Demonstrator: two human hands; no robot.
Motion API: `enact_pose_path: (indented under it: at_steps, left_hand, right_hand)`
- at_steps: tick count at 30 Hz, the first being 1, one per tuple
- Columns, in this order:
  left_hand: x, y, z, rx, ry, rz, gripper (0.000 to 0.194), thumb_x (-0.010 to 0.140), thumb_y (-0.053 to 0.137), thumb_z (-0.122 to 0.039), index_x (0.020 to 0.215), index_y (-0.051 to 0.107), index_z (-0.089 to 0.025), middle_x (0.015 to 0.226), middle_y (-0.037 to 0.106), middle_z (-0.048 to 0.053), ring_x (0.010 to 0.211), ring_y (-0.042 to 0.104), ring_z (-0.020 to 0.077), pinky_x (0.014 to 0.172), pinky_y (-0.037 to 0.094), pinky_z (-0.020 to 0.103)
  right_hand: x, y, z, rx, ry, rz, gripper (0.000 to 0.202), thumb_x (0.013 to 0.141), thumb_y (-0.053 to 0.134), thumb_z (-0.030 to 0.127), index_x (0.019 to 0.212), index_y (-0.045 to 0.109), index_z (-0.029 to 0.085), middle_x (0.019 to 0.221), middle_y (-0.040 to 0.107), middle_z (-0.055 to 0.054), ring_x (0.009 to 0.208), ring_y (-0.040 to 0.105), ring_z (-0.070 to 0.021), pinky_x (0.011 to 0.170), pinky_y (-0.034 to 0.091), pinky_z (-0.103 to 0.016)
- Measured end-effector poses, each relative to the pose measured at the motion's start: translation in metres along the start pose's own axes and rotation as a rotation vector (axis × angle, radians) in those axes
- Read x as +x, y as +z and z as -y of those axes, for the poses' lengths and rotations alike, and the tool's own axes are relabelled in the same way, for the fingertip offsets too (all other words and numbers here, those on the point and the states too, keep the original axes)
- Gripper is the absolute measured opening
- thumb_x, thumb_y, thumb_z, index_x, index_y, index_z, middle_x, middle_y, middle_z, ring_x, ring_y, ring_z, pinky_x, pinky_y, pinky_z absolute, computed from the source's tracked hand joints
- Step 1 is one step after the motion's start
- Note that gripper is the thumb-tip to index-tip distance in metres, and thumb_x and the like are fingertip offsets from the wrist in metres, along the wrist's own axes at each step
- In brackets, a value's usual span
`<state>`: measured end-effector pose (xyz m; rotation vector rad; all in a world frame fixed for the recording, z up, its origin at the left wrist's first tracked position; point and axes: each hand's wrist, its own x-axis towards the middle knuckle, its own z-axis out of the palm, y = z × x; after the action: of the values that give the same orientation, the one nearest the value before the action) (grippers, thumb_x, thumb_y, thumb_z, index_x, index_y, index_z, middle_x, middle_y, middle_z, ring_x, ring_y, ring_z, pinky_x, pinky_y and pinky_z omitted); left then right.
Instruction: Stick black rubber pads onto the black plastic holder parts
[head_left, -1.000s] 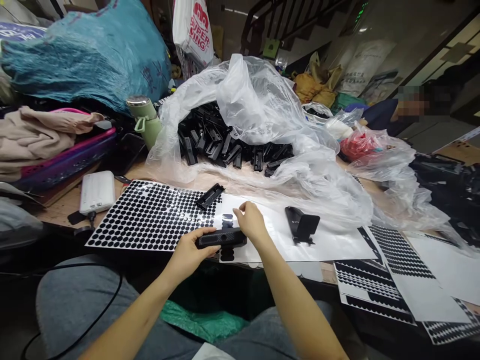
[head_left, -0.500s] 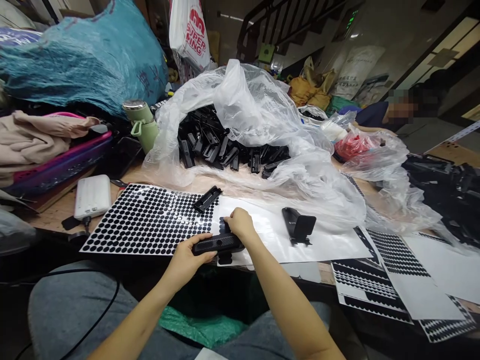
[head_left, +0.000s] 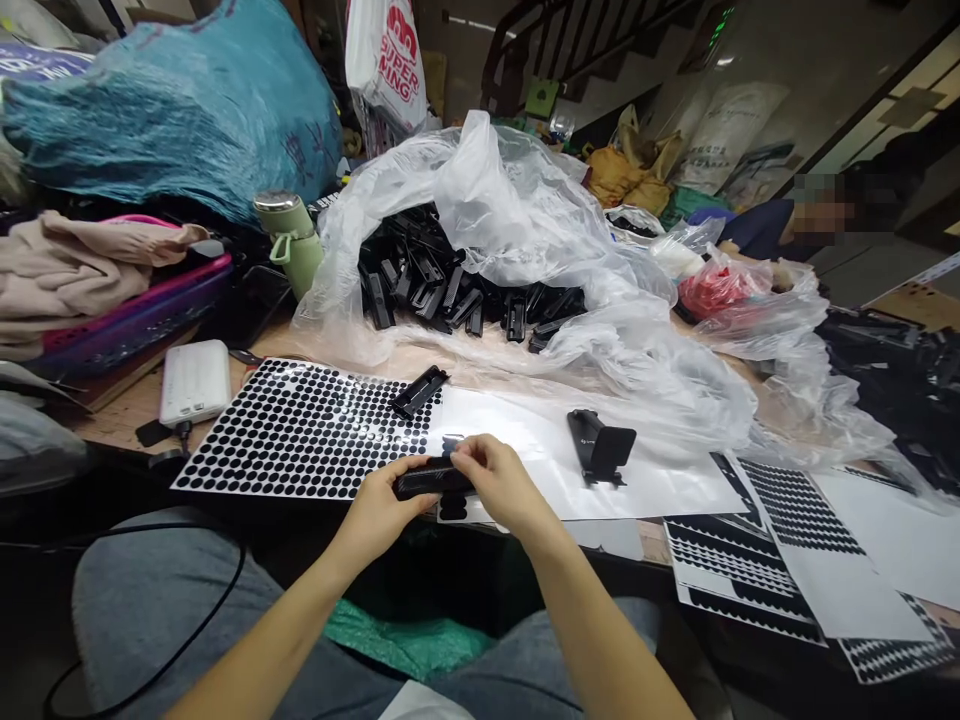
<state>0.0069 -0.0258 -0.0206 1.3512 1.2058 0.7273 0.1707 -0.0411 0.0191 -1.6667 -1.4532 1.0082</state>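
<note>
My left hand [head_left: 386, 505] is closed around a black oblong plastic part [head_left: 427, 480] with a textured top, held just above the table's front edge. The fingertips of my right hand [head_left: 501, 480] are pinched together at the part's right end; whatever may be between them is hidden. Beneath and behind the part lies a strip with a few black round stickers [head_left: 452, 508], partly covered by my hands. To the left is a white sheet of black round stickers [head_left: 300, 440], with an open black plastic piece [head_left: 420, 392] on its right edge. A black folding stand [head_left: 604, 448] is on white paper [head_left: 525, 420] to the right.
Behind, a clear plastic bag [head_left: 517, 200] spills many black parts [head_left: 427, 280]. A power bank [head_left: 196, 382], a green flask [head_left: 292, 240] and a basket [head_left: 142, 310] are at left. Partly used sticker sheets [head_left: 802, 510] overhang the right front edge. A person [head_left: 765, 225] is at far right.
My right hand has drawn back from the sticker strip to the right end of the black part, its fingers now pinched there. The left hand keeps its hold; the part is slightly tilted.
</note>
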Motion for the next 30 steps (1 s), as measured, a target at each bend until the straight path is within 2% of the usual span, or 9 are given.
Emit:
enact_pose_path:
  at_steps: [2, 6, 12, 20, 24, 30]
  left_hand:
    - [0.000, 0.003, -0.004, 0.029, 0.015, 0.000, 0.046, 0.062, 0.067, -0.025, 0.106, 0.061, -0.016, 0.102, 0.065, 0.007, 0.092, 0.061, 0.0245, 0.081, 0.050, 0.037]
    - [-0.002, 0.009, -0.011, 0.074, 0.059, -0.010, 0.042, 0.060, 0.066, -0.022, 0.102, 0.063, -0.018, 0.102, 0.066, 0.005, 0.095, 0.060, 0.0245, 0.083, 0.049, 0.036]
    - [-0.005, 0.012, -0.014, 0.086, 0.067, -0.023, 0.042, 0.060, 0.062, -0.018, 0.102, 0.064, -0.019, 0.102, 0.067, 0.004, 0.093, 0.062, 0.0239, 0.081, 0.050, 0.035]
    - [-0.008, 0.014, -0.016, 0.107, 0.073, -0.029, 0.042, 0.062, 0.064, -0.024, 0.104, 0.064, -0.019, 0.102, 0.067, 0.005, 0.092, 0.062, 0.0246, 0.081, 0.050, 0.036]
    - [-0.009, 0.014, -0.016, 0.110, 0.073, -0.025, 0.044, 0.063, 0.065, -0.028, 0.106, 0.063, -0.020, 0.103, 0.067, 0.005, 0.093, 0.062, 0.0250, 0.083, 0.049, 0.037]
    - [-0.010, 0.015, -0.014, 0.120, 0.068, -0.036, 0.045, 0.063, 0.066, -0.030, 0.106, 0.063, -0.019, 0.106, 0.066, 0.005, 0.095, 0.061, 0.0242, 0.082, 0.050, 0.034]
  right_hand:
    - [-0.015, 0.001, 0.001, 0.086, 0.003, 0.054, 0.012, 0.078, 0.048, 0.029, 0.072, 0.051, 0.019, 0.089, 0.056, -0.002, 0.081, 0.053, -0.0144, 0.073, 0.041, -0.028]
    - [-0.025, 0.006, 0.002, 0.118, 0.039, 0.026, 0.013, 0.077, 0.049, 0.023, 0.065, 0.050, 0.019, 0.101, 0.052, -0.005, 0.099, 0.049, -0.0166, 0.087, 0.037, -0.032]
    - [-0.024, 0.010, 0.004, 0.100, 0.082, 0.003, 0.012, 0.077, 0.050, 0.024, 0.066, 0.053, 0.019, 0.104, 0.051, -0.006, 0.094, 0.052, -0.0173, 0.082, 0.040, -0.032]
    - [-0.026, 0.009, 0.007, 0.075, 0.093, -0.012, 0.012, 0.077, 0.050, 0.022, 0.066, 0.052, 0.019, 0.105, 0.050, -0.007, 0.098, 0.050, -0.0185, 0.084, 0.039, -0.033]
    - [-0.028, 0.011, 0.007, 0.053, 0.075, -0.044, 0.011, 0.076, 0.049, 0.021, 0.066, 0.052, 0.019, 0.102, 0.051, -0.007, 0.095, 0.051, -0.0193, 0.081, 0.041, -0.035]
    - [-0.028, 0.015, 0.004, 0.007, 0.031, -0.088, 0.012, 0.078, 0.046, 0.018, 0.067, 0.049, 0.020, 0.098, 0.050, -0.007, 0.098, 0.050, -0.0197, 0.085, 0.040, -0.036]
